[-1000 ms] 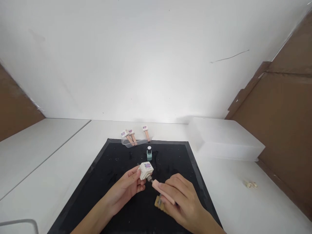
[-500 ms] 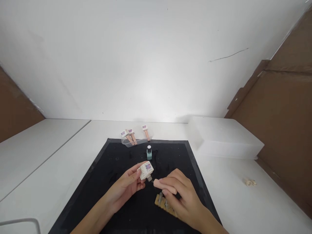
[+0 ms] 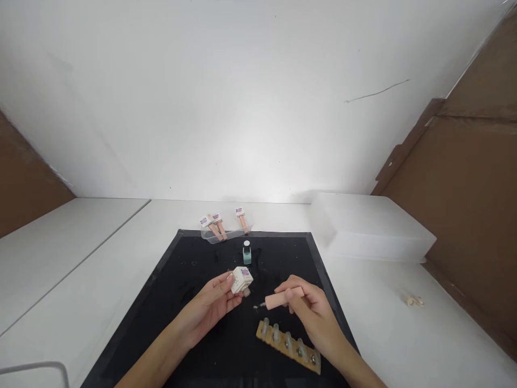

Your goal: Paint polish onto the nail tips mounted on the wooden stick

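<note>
My left hand point(image 3: 212, 302) grips a white square nail polish bottle point(image 3: 241, 278) with a purple mark, its open neck tilted down to the right. Between the fingers of my right hand point(image 3: 309, 304) is a pink nail polish brush cap point(image 3: 277, 300). Its bristles point left, apart from the bottle neck. Just below lies a tan strip point(image 3: 290, 350) holding several clear nail tips point(image 3: 276, 332) in a row. A small teal bottle with a black and white top point(image 3: 247, 254) stands beyond my hands.
At the mat's far edge, a clear tray point(image 3: 231, 235) holds 3 similar pink-handled bottles point(image 3: 220, 229). A white box point(image 3: 371, 226) stands back right on the table. Small cream-coloured pieces point(image 3: 414, 301) lie at the right. The black mat point(image 3: 169, 280) is under my hands.
My right hand has drawn the brush cap to the right, away from the bottle, so its bristles show. More of the nail tip strip is visible. My left hand has barely moved.
</note>
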